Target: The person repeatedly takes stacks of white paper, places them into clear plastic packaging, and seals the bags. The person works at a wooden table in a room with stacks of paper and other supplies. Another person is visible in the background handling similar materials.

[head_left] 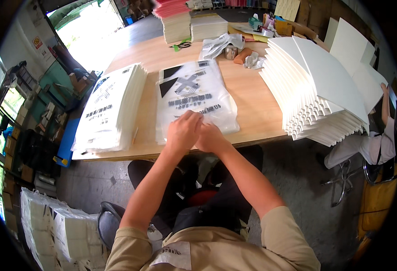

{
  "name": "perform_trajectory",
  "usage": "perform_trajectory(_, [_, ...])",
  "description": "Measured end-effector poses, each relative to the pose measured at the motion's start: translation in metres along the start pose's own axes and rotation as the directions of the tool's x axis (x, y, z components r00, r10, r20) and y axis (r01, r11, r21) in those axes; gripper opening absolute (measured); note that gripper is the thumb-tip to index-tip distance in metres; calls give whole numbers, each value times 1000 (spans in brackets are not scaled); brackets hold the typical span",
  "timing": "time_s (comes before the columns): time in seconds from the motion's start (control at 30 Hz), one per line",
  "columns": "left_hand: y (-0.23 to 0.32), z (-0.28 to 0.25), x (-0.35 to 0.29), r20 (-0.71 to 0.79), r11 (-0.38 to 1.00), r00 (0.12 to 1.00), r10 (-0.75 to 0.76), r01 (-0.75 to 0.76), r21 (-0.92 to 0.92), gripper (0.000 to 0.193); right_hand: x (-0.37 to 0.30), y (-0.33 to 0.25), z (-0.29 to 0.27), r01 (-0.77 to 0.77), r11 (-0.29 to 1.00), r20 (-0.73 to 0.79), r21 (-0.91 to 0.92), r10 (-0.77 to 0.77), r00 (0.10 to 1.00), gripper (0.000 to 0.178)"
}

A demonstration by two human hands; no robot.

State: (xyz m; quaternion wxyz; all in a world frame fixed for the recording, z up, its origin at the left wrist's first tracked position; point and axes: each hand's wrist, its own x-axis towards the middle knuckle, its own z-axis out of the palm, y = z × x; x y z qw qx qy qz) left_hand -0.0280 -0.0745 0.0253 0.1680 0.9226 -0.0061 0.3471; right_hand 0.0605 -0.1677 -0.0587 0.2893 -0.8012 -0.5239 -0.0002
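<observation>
My left hand (pixel 184 132) and my right hand (pixel 211 138) meet at the near end of a clear printed plastic bag (pixel 194 101) lying flat on the table in front of me. Both hands are closed, with their fingers curled close together. Whatever is between the fingertips is hidden by the hands themselves. The bag has black corner patches and dark print, and white sheets seem to show through it. To the left, a thick stack of similar filled bags (pixel 110 108) reaches the table's near edge.
A tall fanned stack of white paper (pixel 316 86) fills the table's (pixel 257 113) right side. Farther back are scissors (pixel 183 44), a metal cup (pixel 230 52), crumpled plastic (pixel 216 45) and pink-topped paper piles (pixel 173 22). Wrapped bundles (pixel 67 230) stand on the floor at left. Another person (pixel 374 144) is at the right.
</observation>
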Motion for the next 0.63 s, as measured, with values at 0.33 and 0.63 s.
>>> perform_trajectory(0.33, [13,-9,-4,8,999,999,39,-39,-30,7,14,52,2,79,994,173,75,-91,981,56])
perform_trajectory(0.63, [38,-21,-14,-15,984,993,116,-116,-132,7,60,12,-8,-282,853,37,-439,330,943,56])
